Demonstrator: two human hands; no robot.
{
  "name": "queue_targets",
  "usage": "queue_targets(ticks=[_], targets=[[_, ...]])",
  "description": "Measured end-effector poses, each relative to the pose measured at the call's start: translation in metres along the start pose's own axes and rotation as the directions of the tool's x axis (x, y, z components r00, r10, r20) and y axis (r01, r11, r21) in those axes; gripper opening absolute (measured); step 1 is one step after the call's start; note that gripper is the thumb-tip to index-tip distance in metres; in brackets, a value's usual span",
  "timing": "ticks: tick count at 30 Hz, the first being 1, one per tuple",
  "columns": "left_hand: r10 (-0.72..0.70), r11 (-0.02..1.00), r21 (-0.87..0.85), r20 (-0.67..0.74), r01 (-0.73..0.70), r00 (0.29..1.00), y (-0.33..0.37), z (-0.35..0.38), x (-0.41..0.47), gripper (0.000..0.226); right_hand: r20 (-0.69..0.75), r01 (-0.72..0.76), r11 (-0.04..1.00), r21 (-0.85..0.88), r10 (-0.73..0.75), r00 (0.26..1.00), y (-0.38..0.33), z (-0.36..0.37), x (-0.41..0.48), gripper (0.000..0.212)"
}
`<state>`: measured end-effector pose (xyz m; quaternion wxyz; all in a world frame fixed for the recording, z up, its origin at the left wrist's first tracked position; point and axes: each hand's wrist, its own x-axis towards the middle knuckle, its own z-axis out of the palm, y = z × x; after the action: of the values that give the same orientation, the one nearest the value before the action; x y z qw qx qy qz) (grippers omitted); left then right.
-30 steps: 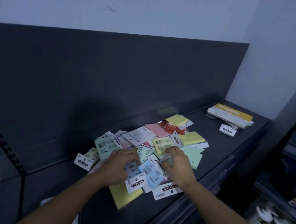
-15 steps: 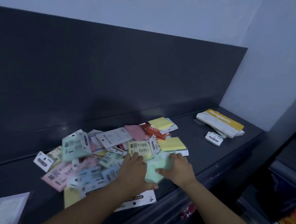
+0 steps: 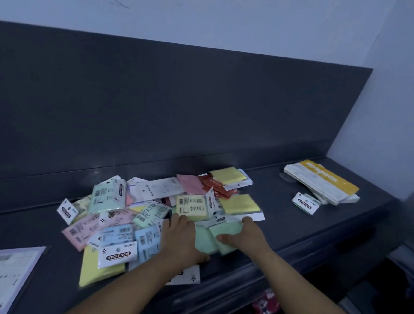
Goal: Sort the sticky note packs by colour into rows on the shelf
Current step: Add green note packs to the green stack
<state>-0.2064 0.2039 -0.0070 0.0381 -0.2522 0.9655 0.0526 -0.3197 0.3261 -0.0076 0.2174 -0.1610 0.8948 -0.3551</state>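
Note:
A loose heap of sticky note packs (image 3: 147, 216) in green, pink, blue, yellow and red lies on the dark shelf (image 3: 293, 228). At the heap's front right are two green packs (image 3: 206, 241). My right hand (image 3: 245, 238) grips the right one, thumb on top and fingers round its far edge. My left hand (image 3: 182, 239) lies on the left green pack and the packs beside it, fingers spread forward. A yellow pack (image 3: 240, 203) and a barcode-side yellow pack (image 3: 191, 205) lie just behind my hands.
A stack of white and yellow packets (image 3: 324, 182) and one small sticky note pack (image 3: 305, 202) sit at the shelf's right end. A printed sheet (image 3: 3, 275) lies at the front left. The dark back panel (image 3: 180, 102) rises behind the heap. Lower shelves show at right.
Both hands have shifted right from the heap's middle to its front right edge. The right hand has taken hold of a green pack, and the left hand now lies beside it.

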Motion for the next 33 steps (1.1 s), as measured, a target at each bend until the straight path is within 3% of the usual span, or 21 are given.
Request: queue_targets(ticks=[3,6,9,12,15,18,22,28,33], targets=[[-0.054,0.995,-0.086,0.048,0.058,0.997,-0.003,-0.009,-0.002,0.086,0.034,-0.073,0.920,0.386,0.065,0.997,-0.004,-0.007,-0.003,0.056],[-0.118,0.896,-0.419,0.095,0.147,0.989,-0.010,-0.022,-0.003,0.054,0.152,-0.180,0.800,0.573,0.112,0.982,-0.012,-0.013,-0.006,0.020],[-0.094,0.655,-0.728,0.186,0.201,0.978,-0.026,-0.038,-0.005,0.023,0.224,-0.227,0.647,0.728,0.089,0.971,-0.022,-0.013,-0.006,0.015],[-0.127,0.366,-0.895,0.225,0.257,0.966,-0.050,-0.055,-0.013,0.013,0.269,-0.215,0.534,0.818,-0.024,0.963,-0.039,-0.002,-0.006,0.010],[-0.195,0.002,-0.966,0.254,0.259,0.947,-0.080,-0.070,-0.027,0.017,0.340,-0.208,0.514,0.832,-0.176,0.924,-0.064,0.018,-0.008,0.014],[-0.315,-0.166,-0.965,0.247,0.203,0.916,-0.119,-0.075,-0.049,0.020,0.425,-0.209,0.581,0.787,-0.263,0.866,-0.098,0.049,-0.014,0.016],[-0.503,-0.207,-0.972,0.199,0.107,0.841,-0.185,-0.072,-0.100,0.023,0.436,-0.092,0.690,0.718,-0.343,0.832,-0.144,0.109,-0.032,0.017],[-0.783,-0.254,-0.967,0.198,-0.013,0.590,-0.287,-0.062,-0.223,0.018,0.555,0.035,0.784,0.619,-0.469,0.687,-0.215,0.211,-0.100,0.011],[-0.901,-0.241,-0.968,0.198,-0.066,0.387,-0.362,-0.054,-0.335,0.015,0.643,0.128,0.833,0.539,-0.505,0.576,-0.272,0.306,-0.180,0.019]])
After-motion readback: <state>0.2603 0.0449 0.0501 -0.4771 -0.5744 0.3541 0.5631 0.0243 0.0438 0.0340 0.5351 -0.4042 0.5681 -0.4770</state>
